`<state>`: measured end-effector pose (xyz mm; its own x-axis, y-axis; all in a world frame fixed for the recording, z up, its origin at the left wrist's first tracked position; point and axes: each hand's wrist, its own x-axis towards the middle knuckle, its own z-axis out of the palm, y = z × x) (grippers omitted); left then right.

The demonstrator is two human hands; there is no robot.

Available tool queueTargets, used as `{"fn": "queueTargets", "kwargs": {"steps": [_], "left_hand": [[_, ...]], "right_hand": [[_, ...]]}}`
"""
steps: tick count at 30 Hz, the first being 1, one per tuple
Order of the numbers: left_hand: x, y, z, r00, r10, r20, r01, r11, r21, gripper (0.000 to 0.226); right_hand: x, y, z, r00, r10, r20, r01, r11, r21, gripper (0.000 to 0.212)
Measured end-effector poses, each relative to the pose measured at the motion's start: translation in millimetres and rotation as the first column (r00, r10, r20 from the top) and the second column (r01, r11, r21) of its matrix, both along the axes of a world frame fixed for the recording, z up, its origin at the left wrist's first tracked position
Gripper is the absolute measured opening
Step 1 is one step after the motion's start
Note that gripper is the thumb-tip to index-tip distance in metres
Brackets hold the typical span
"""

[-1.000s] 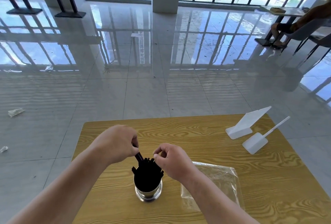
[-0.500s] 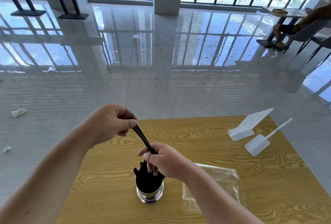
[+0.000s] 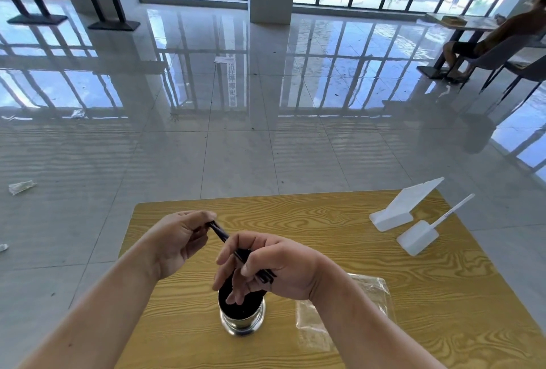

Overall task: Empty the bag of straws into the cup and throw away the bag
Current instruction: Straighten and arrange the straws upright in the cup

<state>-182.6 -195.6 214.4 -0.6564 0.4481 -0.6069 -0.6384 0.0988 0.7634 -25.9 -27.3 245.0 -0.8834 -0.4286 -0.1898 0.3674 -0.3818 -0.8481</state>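
A shiny metal cup (image 3: 242, 320) stands on the wooden table (image 3: 325, 221), packed with black straws (image 3: 246, 306). My left hand (image 3: 177, 238) pinches the upper end of a few black straws (image 3: 220, 231) lifted above the cup. My right hand (image 3: 271, 268) grips the same straws lower down, thumb and forefinger around them, its other fingers hanging over the cup's mouth. The clear plastic bag (image 3: 363, 303) lies flat on the table to the right of the cup, partly hidden by my right forearm.
A white plastic sign stand (image 3: 404, 206) and a white scoop (image 3: 425, 229) sit at the table's far right. Crumpled litter (image 3: 20, 187) lies on the tiled floor to the left. A person sits at another table at the far right (image 3: 484, 43).
Both hands have drawn a few straws up out of the cup. The left hand rose and then came back lower; the right hand has slid along the straws and turned over the cup.
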Motion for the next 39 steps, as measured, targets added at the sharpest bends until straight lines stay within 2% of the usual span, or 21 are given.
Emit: {"fn": "queueTargets", "kwargs": {"steps": [3, 5, 11, 14, 16, 19, 21, 23, 26, 28, 29, 31, 35, 39], "left_hand": [[5, 2, -1, 0.998, -0.063, 0.028, 0.064, 0.998, -0.018, 0.013], [11, 5, -3, 0.991, -0.130, 0.024, 0.132, 0.989, -0.064, 0.015], [28, 12, -10, 0.932, -0.361, -0.028, 0.348, 0.915, -0.205, 0.024], [39, 17, -16, 0.894, -0.444, -0.067, 0.415, 0.874, -0.252, 0.027], [47, 21, -20, 0.871, -0.487, -0.073, 0.447, 0.844, -0.295, 0.030], [55, 24, -26, 0.842, -0.536, -0.064, 0.483, 0.800, -0.355, 0.031], [56, 26, -28, 0.846, -0.530, -0.065, 0.465, 0.792, -0.396, 0.029], [56, 24, -29, 0.842, -0.533, -0.076, 0.451, 0.775, -0.443, 0.030], [55, 19, -31, 0.759, -0.642, -0.113, 0.496, 0.681, -0.539, 0.034], [53, 17, -34, 0.735, -0.669, -0.109, 0.516, 0.657, -0.550, 0.033], [53, 17, -36, 0.746, -0.658, -0.101, 0.517, 0.668, -0.535, 0.033], [51, 17, -40, 0.750, -0.650, -0.126, 0.501, 0.681, -0.534, 0.034], [41, 12, -52, 0.682, -0.681, -0.267, 0.365, 0.632, -0.683, 0.025], [34, 0, -64, 0.639, -0.686, -0.349, 0.238, 0.607, -0.758, 0.012]], "right_hand": [[1, 2, 0, 0.999, -0.031, -0.011, 0.030, 0.997, -0.077, 0.018], [0, 4, -1, 0.997, -0.068, -0.018, 0.066, 0.990, -0.127, 0.017], [-4, 9, -6, 0.983, -0.184, 0.017, 0.183, 0.953, -0.241, 0.073], [-2, 9, -7, 0.964, -0.265, 0.019, 0.264, 0.944, -0.197, 0.087], [-2, 9, -8, 0.950, -0.312, 0.005, 0.310, 0.943, -0.122, 0.076], [-1, 9, -9, 0.913, -0.406, 0.026, 0.402, 0.911, 0.090, 0.039], [-1, 9, -11, 0.874, -0.485, 0.045, 0.456, 0.847, 0.272, 0.034], [-1, 11, -16, 0.854, -0.520, -0.018, 0.471, 0.757, 0.454, 0.042], [1, 14, -24, 0.859, -0.483, -0.171, 0.462, 0.587, 0.664, 0.048], [0, 15, -26, 0.861, -0.444, -0.249, 0.457, 0.457, 0.763, 0.050], [-1, 15, -27, 0.863, -0.423, -0.277, 0.453, 0.402, 0.796, 0.050], [-2, 14, -27, 0.861, -0.404, -0.308, 0.457, 0.351, 0.818, 0.049], [-1, 10, -27, 0.856, -0.342, -0.387, 0.479, 0.248, 0.842, 0.047], [-1, 6, -35, 0.874, -0.237, -0.425, 0.462, 0.133, 0.877, 0.051]]}}
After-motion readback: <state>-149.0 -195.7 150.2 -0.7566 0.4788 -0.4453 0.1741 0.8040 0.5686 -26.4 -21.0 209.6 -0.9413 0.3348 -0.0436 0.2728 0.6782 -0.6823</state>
